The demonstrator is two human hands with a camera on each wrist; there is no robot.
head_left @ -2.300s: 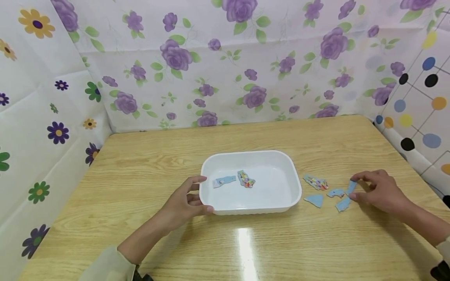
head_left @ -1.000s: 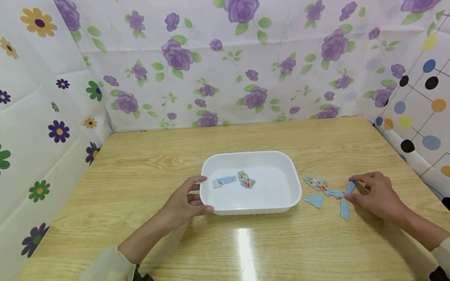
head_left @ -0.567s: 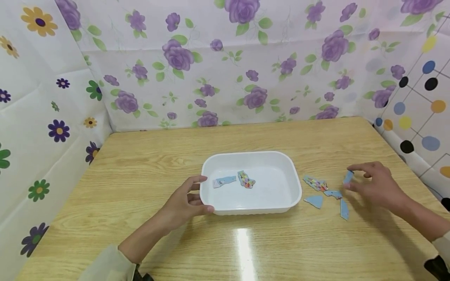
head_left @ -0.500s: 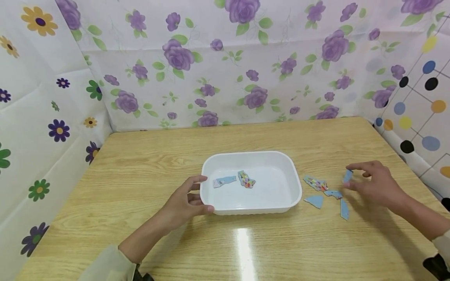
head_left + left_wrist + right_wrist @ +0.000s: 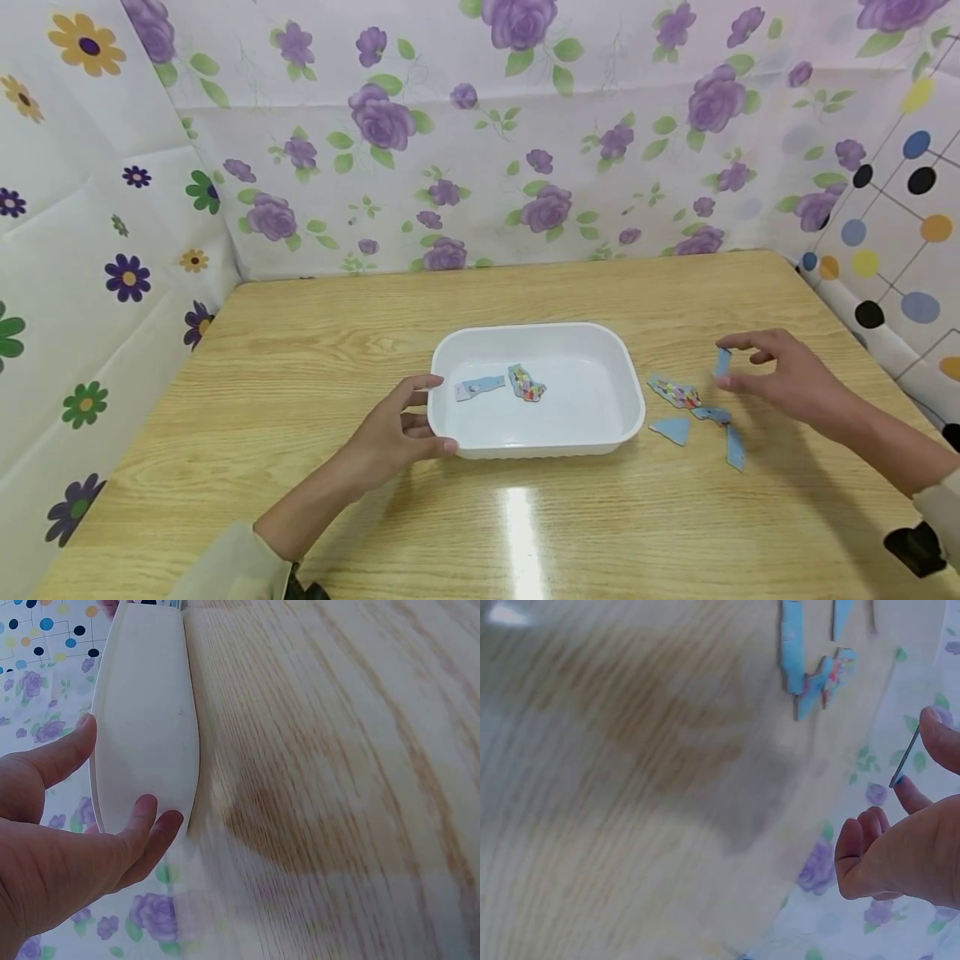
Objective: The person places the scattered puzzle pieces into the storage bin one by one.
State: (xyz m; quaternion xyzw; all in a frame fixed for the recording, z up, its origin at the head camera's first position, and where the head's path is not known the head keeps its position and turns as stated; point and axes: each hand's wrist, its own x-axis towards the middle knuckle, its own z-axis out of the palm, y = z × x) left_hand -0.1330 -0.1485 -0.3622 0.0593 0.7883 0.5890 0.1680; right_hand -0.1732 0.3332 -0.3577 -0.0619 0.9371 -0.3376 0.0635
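Observation:
A white plastic tray [image 5: 480, 437] stands mid-table; two flat puzzle pieces, one blue [image 5: 480, 387] and one multicoloured [image 5: 527, 384], lie inside. My left hand [image 5: 392, 429] holds the tray's left end, thumb and fingers spread around it. In the left wrist view, fingertips [image 5: 145, 806] touch its outer wall. Right of the tray, my right hand [image 5: 787, 379] pinches a small blue puzzle piece [image 5: 722, 362] between thumb and index finger, raised off the table. The right wrist view shows this piece [image 5: 905, 757] edge-on, with the other fingers curled.
Beside the tray's right end lie a multicoloured piece [image 5: 675, 392], a blue triangular piece [image 5: 672, 430], a small curved piece [image 5: 711, 414] and a narrow blue piece [image 5: 734, 448]. The wooden table [image 5: 322, 342] meets a flowered cloth [image 5: 570, 150] behind.
My right hand has lifted the blue piece from beside the others and moved it up and left. The narrow and curved pieces have shifted on the table. The left hand and tray stay put.

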